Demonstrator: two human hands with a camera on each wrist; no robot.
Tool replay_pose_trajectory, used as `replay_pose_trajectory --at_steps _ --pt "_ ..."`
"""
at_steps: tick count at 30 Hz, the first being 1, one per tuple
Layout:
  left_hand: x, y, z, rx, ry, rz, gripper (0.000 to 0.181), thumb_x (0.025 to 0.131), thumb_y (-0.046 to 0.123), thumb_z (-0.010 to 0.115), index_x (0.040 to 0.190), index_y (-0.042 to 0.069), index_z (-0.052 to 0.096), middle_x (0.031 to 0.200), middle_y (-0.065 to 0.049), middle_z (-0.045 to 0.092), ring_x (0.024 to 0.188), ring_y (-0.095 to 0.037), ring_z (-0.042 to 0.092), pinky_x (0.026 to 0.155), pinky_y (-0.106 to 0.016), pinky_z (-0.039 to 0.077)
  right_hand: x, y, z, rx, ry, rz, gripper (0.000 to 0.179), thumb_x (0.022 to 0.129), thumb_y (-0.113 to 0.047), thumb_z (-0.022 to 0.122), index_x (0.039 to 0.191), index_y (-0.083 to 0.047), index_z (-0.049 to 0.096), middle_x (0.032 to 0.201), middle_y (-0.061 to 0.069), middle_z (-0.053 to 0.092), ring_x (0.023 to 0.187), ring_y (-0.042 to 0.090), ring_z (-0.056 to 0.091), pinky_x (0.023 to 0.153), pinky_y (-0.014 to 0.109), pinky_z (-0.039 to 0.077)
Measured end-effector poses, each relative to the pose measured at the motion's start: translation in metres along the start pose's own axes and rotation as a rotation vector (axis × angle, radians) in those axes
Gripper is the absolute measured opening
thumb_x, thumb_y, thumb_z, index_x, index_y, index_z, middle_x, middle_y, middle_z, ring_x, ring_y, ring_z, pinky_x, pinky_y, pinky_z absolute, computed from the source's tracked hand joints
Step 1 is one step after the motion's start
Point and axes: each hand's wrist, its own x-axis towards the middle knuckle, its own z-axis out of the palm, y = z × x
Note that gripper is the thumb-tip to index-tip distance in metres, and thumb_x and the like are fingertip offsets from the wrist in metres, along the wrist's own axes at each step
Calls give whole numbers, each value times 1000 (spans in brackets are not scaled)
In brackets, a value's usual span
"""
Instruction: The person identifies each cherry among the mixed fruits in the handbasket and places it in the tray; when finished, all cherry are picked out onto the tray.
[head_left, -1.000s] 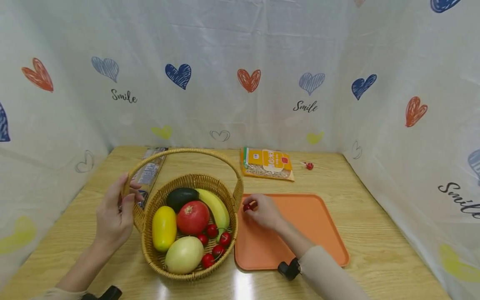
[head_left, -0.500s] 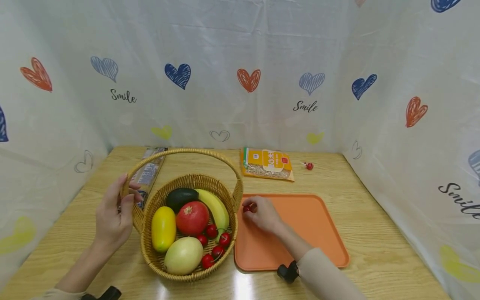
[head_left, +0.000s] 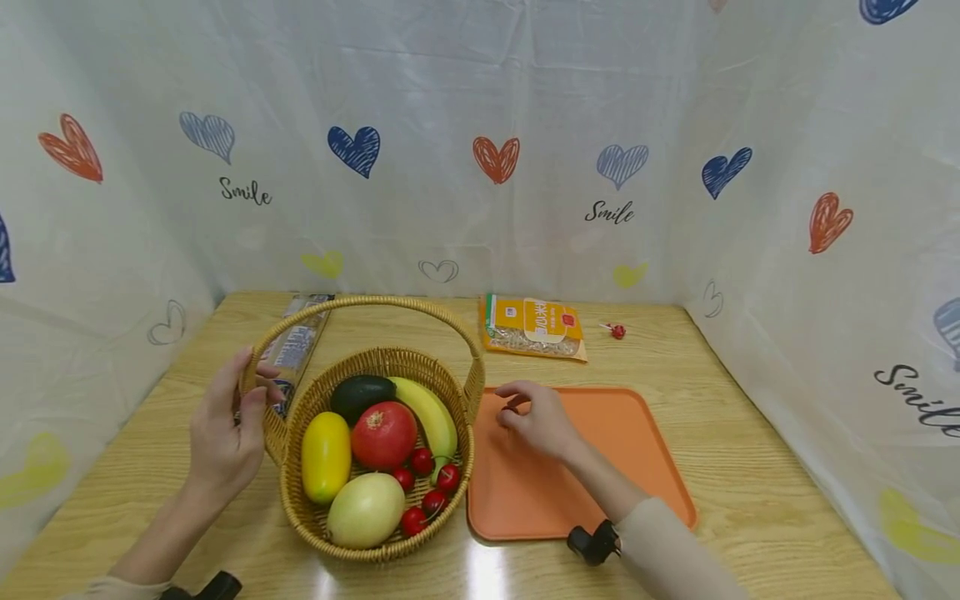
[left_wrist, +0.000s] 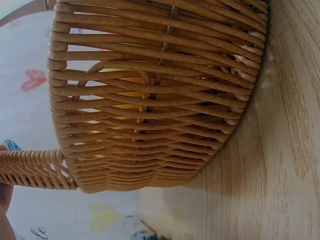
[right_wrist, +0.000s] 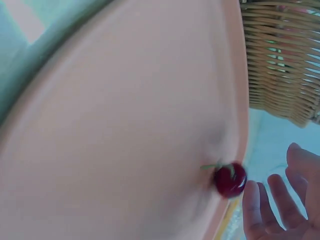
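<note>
My left hand (head_left: 228,429) holds the side of the arched handle (head_left: 397,300) of a wicker basket (head_left: 296,517). Inside lie an avocado (head_left: 358,398), a banana (head_left: 429,415), a pomegranate (head_left: 384,435), a yellow oval fruit (head_left: 326,457), a pale green-yellow fruit (head_left: 366,510) and several cherries (head_left: 413,521). Over the left part of an orange tray (head_left: 600,500) is my right hand (head_left: 542,421), thumb and fingers apart. A dark red cherry (right_wrist: 230,180) with a green stem shows at its fingertips in the right wrist view; the fingers mostly hide it from the head view.
Behind the tray lies an orange food packet (head_left: 534,327), with a red lollipop (head_left: 617,331) to its right. Another long packet (head_left: 296,346) lies behind the basket's left side. A curtain printed with hearts (head_left: 480,83) encloses the wooden table (head_left: 757,467).
My right hand has shifted slightly right, away from the basket, and its thumb and fingers have parted from around the cherry. My left hand stays on the handle.
</note>
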Motion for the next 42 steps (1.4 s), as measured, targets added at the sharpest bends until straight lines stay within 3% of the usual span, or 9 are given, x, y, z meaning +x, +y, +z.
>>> replay_pose_trajectory --at_steps 4,13,19,22,34,42 --pt "2 4 1 8 -3 -3 35 101 12 42 127 -12 41 92 -17 58 80 3 54 72 -6 44 -6 -4 -8 24 -12 9 29 84 -5 70 113 -4 65 111 11 64 92 20 62 79 34 53" --pt "1 3 1 -1 0 -15 35 101 11 42 127 -13 40 94 -16 59 81 4 54 72 -6 44 -21 -6 -19 59 -108 -66 28 86 -4 67 113 -2 63 108 14 65 91 17 64 76 33 53" --pt "1 2 2 -3 -2 -26 35 101 10 42 127 -14 39 95 -16 59 80 4 54 72 -6 45 -23 -16 -21 26 -132 -110 12 86 -11 70 97 -7 67 90 -2 68 84 10 62 71 32 52" --pt "0 2 2 -1 -2 -23 35 101 10 42 126 -14 39 94 -17 59 80 4 54 71 -6 44 -24 -24 -19 62 -171 -129 9 86 -12 70 94 -8 68 88 -6 66 83 11 62 69 29 54" --pt "0 2 0 11 -4 -26 34 101 10 42 126 -13 40 94 -16 59 80 4 54 72 -5 44 -25 -62 6 246 -265 -203 16 86 -9 69 102 -4 67 96 6 67 88 12 61 74 33 55" --pt "-2 0 -1 34 -6 -26 35 101 11 42 127 -13 40 92 -19 59 80 4 54 71 -5 44 -17 -84 35 237 -342 -279 16 85 -5 69 101 -3 67 93 6 67 85 5 61 71 23 55"
